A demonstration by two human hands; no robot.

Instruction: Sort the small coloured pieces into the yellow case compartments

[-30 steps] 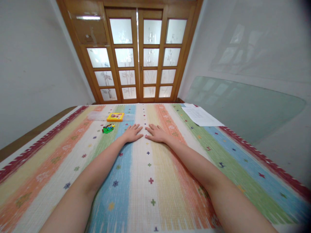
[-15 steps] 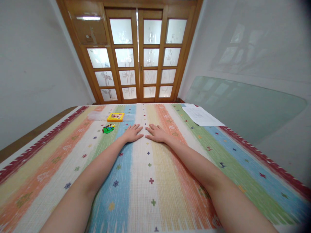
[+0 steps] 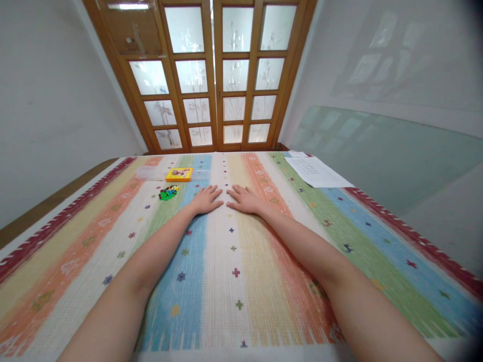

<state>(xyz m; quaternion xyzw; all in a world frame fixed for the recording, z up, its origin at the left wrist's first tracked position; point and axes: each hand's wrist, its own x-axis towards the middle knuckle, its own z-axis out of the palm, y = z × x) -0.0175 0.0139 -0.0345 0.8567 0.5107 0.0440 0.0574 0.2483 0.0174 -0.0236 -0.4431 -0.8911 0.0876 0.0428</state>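
Observation:
My left hand [image 3: 206,199] lies palm down on the striped tablecloth [image 3: 222,281], its fingers spread and nothing in it. Beside it, a small gap away, my right hand [image 3: 244,199] rests flat in the same way, also holding nothing. To the left of my left hand sits a little heap of colourful toy bricks [image 3: 168,193], mostly green with some red, yellow, blue and white. Just behind the heap is a yellow box [image 3: 179,174] with a picture on its top. It lies on or against a clear plastic bag [image 3: 149,173].
Printed paper sheets [image 3: 319,172] lie at the table's far right edge. Beyond the table stand wooden doors [image 3: 217,95] with glass panes. A pale glass panel [image 3: 362,151] leans along the right wall, and a brown wooden edge [image 3: 56,198] runs along the left.
The camera view has tilted slightly, so the table, hands and things appear a little higher in the picture. Both hands stay flat in place, and the bricks and box have not moved.

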